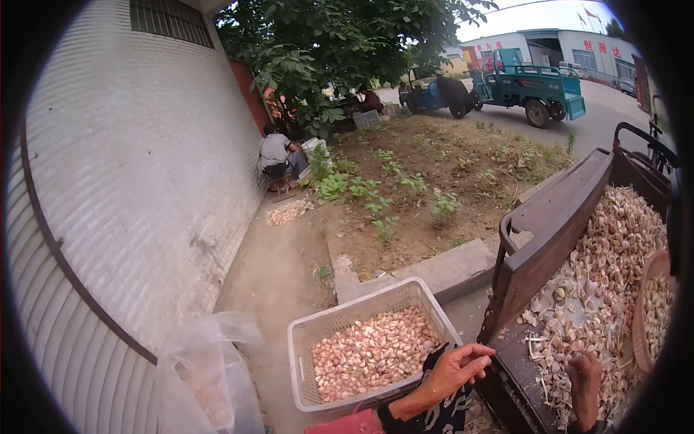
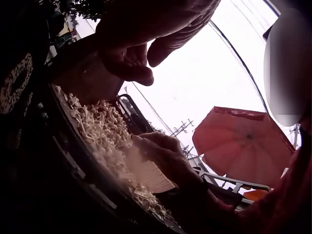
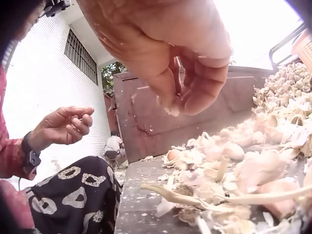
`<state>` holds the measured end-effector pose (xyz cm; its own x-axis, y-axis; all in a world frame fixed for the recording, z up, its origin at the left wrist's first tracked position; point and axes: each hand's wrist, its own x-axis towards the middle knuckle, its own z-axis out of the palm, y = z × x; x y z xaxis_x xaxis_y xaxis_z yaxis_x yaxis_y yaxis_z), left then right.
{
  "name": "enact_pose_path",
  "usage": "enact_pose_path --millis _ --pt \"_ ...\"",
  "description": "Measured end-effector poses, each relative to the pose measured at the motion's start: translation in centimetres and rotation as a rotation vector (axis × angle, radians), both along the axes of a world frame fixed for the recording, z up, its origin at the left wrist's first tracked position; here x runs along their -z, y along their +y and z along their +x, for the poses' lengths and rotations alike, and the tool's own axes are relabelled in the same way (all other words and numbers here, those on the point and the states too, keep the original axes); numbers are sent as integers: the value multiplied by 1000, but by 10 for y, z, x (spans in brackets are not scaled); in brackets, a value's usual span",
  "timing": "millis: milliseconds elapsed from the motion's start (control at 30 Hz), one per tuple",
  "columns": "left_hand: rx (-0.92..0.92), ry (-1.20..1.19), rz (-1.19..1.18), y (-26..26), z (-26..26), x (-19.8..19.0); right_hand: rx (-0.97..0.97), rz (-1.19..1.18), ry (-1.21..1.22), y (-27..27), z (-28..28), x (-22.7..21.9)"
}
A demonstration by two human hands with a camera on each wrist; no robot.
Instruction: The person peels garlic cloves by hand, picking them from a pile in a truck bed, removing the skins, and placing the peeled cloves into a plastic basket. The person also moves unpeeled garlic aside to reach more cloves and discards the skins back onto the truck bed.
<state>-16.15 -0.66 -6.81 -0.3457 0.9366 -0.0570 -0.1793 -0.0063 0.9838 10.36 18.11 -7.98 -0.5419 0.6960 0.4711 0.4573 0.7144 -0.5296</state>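
Beside the cart's edge, my left hand (image 1: 454, 370) hangs above my knee, its fingers loosely bent and nothing visible in them; the right wrist view shows this hand (image 3: 66, 127) at the left. My right hand (image 1: 584, 380) is over the near part of the garlic heap (image 1: 603, 267). In the right wrist view, the fingers of this hand (image 3: 178, 105) curl towards the thumb above loose cloves and skins (image 3: 234, 168). A pale bit shows at the thumb tip; whether it is nail or garlic I cannot tell. A white crate (image 1: 307, 396) of reddish cloves (image 1: 372, 354) stands left of my knee.
A dark metal cart wall (image 1: 557, 224) rises along the heap's left side. A round basket (image 1: 642, 325) of cloves is at the right. A clear plastic bag (image 1: 210, 376) stands by the white wall (image 1: 144, 159). Farther off, a person (image 1: 276, 153) sits on a stool.
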Motion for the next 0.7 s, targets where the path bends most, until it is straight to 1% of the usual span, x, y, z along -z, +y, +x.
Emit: enact_pose_path --millis 33,67,100,167,233,300,400,433,467,533,567,600,633,667,700 --pt "89 -54 -7 11 16 2 -43 8 167 -19 -5 -20" --pt "161 -85 -27 21 34 3 -115 -73 173 -33 -5 -36" --pt "236 -115 -46 29 51 5 -134 -80 103 -46 -6 -49" --pt "324 -171 -12 39 80 8 -311 -13 17 -67 -2 -80" --pt "358 -188 -34 37 90 1 -337 -41 44 -88 -6 -105" --pt "383 -237 -20 35 94 2 -363 -69 72 -96 -3 -115" --pt "421 -287 -4 24 93 -10 -388 -118 52 -96 0 -117" --pt "440 -309 1 19 94 -16 -429 -102 99 -94 -1 -115" --pt "411 -298 7 16 92 -19 -456 -93 138 -92 0 -110" --pt "359 -323 18 7 91 -40 -406 -188 264 -81 -2 -91" --pt "333 -357 23 4 87 -51 -335 -211 265 -73 6 -88" --pt "351 -335 72 -2 85 -66 -258 -244 287 -65 14 -84" --pt "427 -319 165 -9 83 -83 -203 -250 267 -53 21 -87" --pt "531 -309 217 -14 82 -102 -110 -392 292 -40 28 -79" --pt "604 -327 338 -19 90 -112 -45 -359 246 -26 32 -75"
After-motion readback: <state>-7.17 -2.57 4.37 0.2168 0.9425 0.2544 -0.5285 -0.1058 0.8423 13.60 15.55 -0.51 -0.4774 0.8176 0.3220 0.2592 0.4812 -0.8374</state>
